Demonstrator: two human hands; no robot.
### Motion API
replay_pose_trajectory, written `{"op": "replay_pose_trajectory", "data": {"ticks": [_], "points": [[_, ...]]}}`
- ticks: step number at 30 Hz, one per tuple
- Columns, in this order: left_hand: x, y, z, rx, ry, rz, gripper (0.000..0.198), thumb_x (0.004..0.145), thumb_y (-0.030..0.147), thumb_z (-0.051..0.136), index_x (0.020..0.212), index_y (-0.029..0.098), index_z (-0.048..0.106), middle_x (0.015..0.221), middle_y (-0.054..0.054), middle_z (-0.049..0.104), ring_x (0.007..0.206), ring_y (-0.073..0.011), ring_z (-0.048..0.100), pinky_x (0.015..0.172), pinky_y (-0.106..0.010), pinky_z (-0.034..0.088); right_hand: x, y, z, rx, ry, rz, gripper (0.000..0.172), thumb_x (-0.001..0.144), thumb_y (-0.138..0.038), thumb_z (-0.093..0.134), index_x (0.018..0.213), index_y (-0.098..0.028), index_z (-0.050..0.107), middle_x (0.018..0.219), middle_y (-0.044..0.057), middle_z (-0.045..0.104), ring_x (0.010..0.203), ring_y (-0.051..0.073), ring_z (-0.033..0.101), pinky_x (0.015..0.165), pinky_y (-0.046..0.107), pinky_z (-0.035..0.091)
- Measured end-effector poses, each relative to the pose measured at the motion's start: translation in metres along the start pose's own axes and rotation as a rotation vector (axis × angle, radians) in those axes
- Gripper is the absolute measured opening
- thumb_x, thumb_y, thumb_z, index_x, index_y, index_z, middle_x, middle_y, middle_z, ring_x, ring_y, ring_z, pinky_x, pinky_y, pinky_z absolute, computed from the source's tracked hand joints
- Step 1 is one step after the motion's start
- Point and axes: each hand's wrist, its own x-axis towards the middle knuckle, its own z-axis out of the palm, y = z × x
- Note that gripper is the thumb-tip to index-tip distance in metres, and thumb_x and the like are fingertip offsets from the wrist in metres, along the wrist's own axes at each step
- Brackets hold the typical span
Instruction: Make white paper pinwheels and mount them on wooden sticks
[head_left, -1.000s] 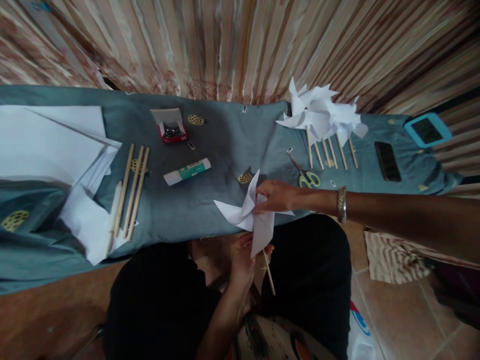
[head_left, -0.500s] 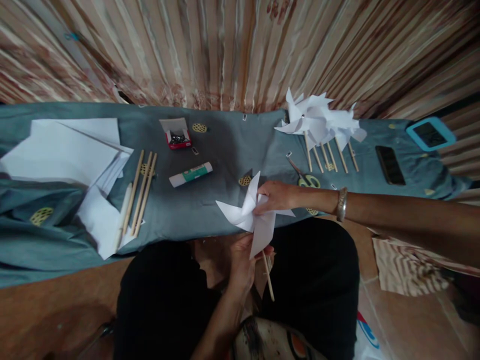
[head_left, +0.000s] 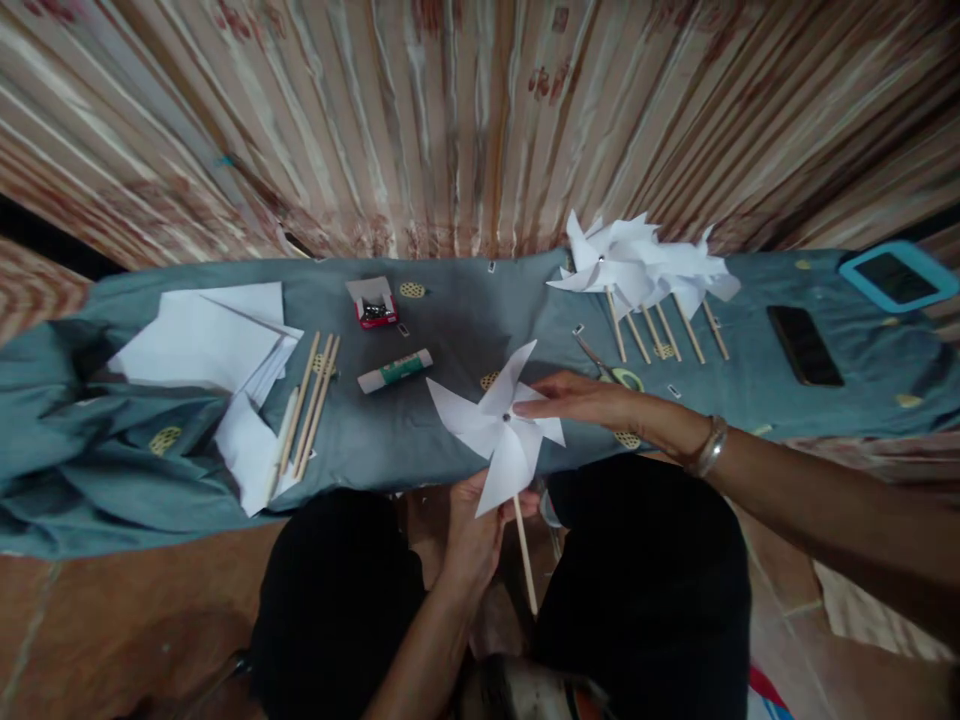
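The right hand (head_left: 589, 400) has drawn back from the hub of the paper pinwheel (head_left: 491, 432), uncovering a metal pin (head_left: 506, 418) at its centre; the blades now seem fastened to the wooden stick (head_left: 526, 560). The pinwheel is to the right of the glue stick (head_left: 396, 371) and nearer the person. The right fingers are extended and loose, a fingertip by the pin; whether it presses, I cannot tell. The left hand (head_left: 474, 520), nearer the person than the glue stick and to its right, has its fingers grasping the stick behind the blades, partly hidden. Just beyond the glue stick, a red box (head_left: 377, 322) stands with its lid raised, holding small shiny metal pieces.
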Motion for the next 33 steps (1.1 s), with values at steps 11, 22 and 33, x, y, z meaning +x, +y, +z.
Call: {"op": "replay_pose_trajectory", "data": {"ticks": [11, 22, 33], "points": [[0.030, 0.065, 0.034, -0.059, 0.039, 0.044, 0.008, 0.064, 0.009, 0.076, 0.062, 0.009, 0.069, 0.056, -0.005, 0.067, 0.046, -0.0109, 0.061, 0.047, -0.018, 0.051, 0.012, 0.012, -0.004, 0.690, 0.295, -0.210, 0.061, 0.074, -0.077, 0.060, 0.086, -0.018, 0.072, 0.080, 0.006, 0.075, 0.070, 0.016, 0.067, 0.066, 0.026, 0.054], [0.082, 0.099, 0.054, -0.089, -0.032, 0.150, 0.008, 0.073, 0.003, 0.066, 0.073, 0.010, 0.069, 0.065, -0.005, 0.069, 0.059, -0.0138, 0.066, 0.063, -0.024, 0.054, 0.010, 0.023, 0.002, 0.523, 0.344, -0.149, 0.041, 0.071, -0.058, 0.076, 0.080, -0.017, 0.074, 0.076, 0.004, 0.074, 0.061, 0.011, 0.059, 0.056, 0.022, 0.046], [0.097, 0.090, 0.045, -0.016, -0.032, 0.169, 0.017, 0.055, 0.017, 0.081, 0.066, 0.013, 0.069, 0.064, -0.004, 0.070, 0.058, -0.0117, 0.061, 0.060, -0.023, 0.047, 0.025, 0.012, 0.030, 0.369, 0.046, -0.162, 0.044, 0.065, -0.058, 0.079, 0.069, -0.016, 0.066, 0.061, -0.003, 0.060, 0.056, 0.009, 0.047, 0.055, 0.023, 0.034]]}}
